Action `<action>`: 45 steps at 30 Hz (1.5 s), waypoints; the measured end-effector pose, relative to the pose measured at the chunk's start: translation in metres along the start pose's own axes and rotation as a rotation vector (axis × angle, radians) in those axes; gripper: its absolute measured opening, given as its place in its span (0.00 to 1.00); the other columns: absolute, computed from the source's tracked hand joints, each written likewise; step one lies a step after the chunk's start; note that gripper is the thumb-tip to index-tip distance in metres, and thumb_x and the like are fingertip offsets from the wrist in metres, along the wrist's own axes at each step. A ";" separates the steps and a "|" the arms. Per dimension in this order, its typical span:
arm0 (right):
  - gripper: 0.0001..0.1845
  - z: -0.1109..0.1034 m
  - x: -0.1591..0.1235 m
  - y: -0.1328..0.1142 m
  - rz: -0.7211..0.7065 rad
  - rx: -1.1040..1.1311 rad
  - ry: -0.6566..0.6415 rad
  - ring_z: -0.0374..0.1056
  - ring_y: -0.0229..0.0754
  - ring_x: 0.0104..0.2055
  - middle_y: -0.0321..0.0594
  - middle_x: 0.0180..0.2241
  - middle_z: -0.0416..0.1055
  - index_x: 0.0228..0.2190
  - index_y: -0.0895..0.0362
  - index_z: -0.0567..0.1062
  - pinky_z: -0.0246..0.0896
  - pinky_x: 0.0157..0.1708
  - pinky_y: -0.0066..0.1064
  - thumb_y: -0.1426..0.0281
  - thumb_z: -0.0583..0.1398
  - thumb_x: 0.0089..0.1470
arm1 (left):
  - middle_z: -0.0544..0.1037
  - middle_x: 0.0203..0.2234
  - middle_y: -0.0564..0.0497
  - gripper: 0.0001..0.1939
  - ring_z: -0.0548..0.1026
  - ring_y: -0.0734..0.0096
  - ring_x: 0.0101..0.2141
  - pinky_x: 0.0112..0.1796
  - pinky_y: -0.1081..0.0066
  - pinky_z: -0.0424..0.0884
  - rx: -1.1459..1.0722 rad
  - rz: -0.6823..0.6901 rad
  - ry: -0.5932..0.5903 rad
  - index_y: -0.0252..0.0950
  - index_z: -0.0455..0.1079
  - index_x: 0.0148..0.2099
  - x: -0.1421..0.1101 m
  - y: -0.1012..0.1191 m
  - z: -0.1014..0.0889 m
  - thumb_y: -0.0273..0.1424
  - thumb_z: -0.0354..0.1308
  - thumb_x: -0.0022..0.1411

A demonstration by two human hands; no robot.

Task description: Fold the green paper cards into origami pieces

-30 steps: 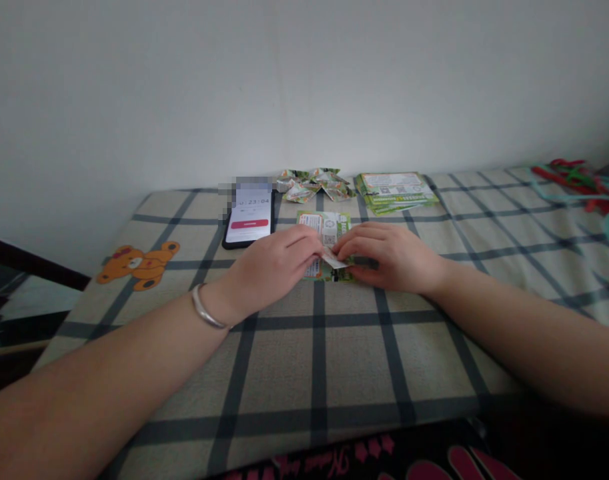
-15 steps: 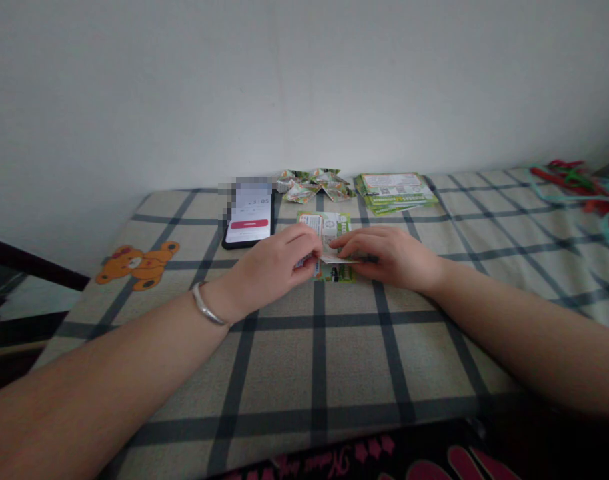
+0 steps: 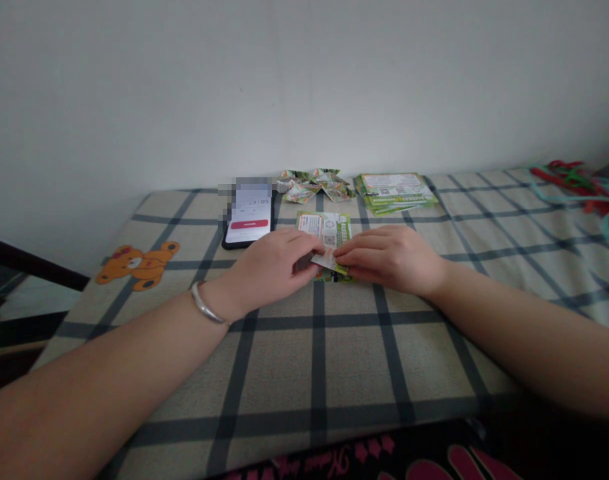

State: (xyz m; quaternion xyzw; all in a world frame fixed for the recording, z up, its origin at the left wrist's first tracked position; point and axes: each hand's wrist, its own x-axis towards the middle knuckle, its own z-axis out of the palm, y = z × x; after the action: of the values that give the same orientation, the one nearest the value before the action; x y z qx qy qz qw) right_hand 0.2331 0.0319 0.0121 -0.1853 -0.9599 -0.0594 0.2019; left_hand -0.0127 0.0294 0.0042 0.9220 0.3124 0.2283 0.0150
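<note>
A green and white printed paper sheet [image 3: 329,230] lies on the checked cloth in front of me. My left hand [image 3: 271,267], with a silver bracelet on the wrist, pinches the sheet's near edge, which is folded up off the cloth. My right hand [image 3: 389,259] rests on the sheet's right side, fingers together, pressing the same folded edge. The fingertips of both hands meet at the fold.
A phone [image 3: 251,217] with a lit screen lies just left of the sheet. Behind it are several folded paper pieces [image 3: 314,185] and a stack of similar sheets [image 3: 394,191]. Red and teal cords [image 3: 584,183] lie at the far right. The wall stands close behind.
The folded near edge of the sheet has been pushed lower and flatter. Both hands have shifted slightly, fingertips staying at the fold.
</note>
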 end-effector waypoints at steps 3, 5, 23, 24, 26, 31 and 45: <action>0.11 0.001 0.001 -0.001 0.004 -0.028 -0.033 0.74 0.44 0.43 0.42 0.43 0.78 0.42 0.58 0.77 0.67 0.39 0.34 0.67 0.57 0.62 | 0.78 0.37 0.48 0.11 0.76 0.63 0.40 0.44 0.63 0.71 0.044 0.026 -0.026 0.35 0.70 0.45 0.000 -0.001 0.000 0.34 0.57 0.63; 0.11 0.002 0.001 -0.001 0.012 -0.011 -0.037 0.74 0.43 0.41 0.43 0.41 0.78 0.41 0.58 0.77 0.67 0.39 0.34 0.68 0.57 0.62 | 0.78 0.39 0.46 0.11 0.76 0.62 0.42 0.46 0.63 0.71 0.088 0.074 -0.008 0.35 0.71 0.44 0.000 -0.002 0.000 0.36 0.55 0.65; 0.08 0.002 0.002 0.001 0.166 0.212 -0.043 0.73 0.40 0.40 0.42 0.38 0.78 0.35 0.58 0.80 0.66 0.42 0.31 0.75 0.61 0.53 | 0.77 0.33 0.47 0.11 0.75 0.62 0.40 0.45 0.59 0.71 0.292 0.191 -0.072 0.34 0.73 0.33 0.001 0.006 -0.003 0.32 0.53 0.66; 0.08 0.001 0.002 0.001 0.181 0.185 -0.053 0.72 0.41 0.39 0.42 0.38 0.78 0.35 0.58 0.80 0.66 0.41 0.32 0.74 0.61 0.53 | 0.77 0.33 0.47 0.11 0.75 0.62 0.40 0.45 0.59 0.71 0.287 0.189 -0.073 0.33 0.73 0.33 0.000 0.006 -0.003 0.32 0.53 0.66; 0.07 -0.001 0.001 0.000 0.208 0.117 -0.067 0.72 0.42 0.39 0.41 0.38 0.78 0.35 0.57 0.80 0.65 0.40 0.33 0.72 0.61 0.53 | 0.77 0.32 0.47 0.12 0.75 0.62 0.39 0.44 0.60 0.71 0.270 0.184 -0.077 0.33 0.73 0.32 0.000 0.007 -0.004 0.31 0.53 0.66; 0.06 -0.002 0.003 -0.001 0.235 0.048 -0.060 0.70 0.43 0.37 0.40 0.32 0.77 0.30 0.56 0.80 0.61 0.38 0.34 0.70 0.62 0.53 | 0.78 0.31 0.47 0.12 0.76 0.62 0.38 0.44 0.59 0.71 0.221 0.149 -0.080 0.33 0.73 0.31 0.001 0.008 -0.004 0.29 0.53 0.65; 0.09 0.007 0.008 -0.003 0.428 0.146 -0.038 0.66 0.43 0.36 0.42 0.31 0.73 0.27 0.59 0.78 0.58 0.41 0.35 0.69 0.60 0.56 | 0.77 0.29 0.48 0.13 0.75 0.64 0.36 0.40 0.62 0.70 0.102 -0.039 -0.035 0.34 0.70 0.27 0.003 0.008 0.000 0.31 0.54 0.64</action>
State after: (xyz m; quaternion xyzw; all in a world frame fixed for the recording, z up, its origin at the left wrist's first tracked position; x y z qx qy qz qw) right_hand 0.2224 0.0329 0.0093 -0.3708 -0.9041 0.0580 0.2045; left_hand -0.0062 0.0248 0.0069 0.9192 0.3411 0.1955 -0.0221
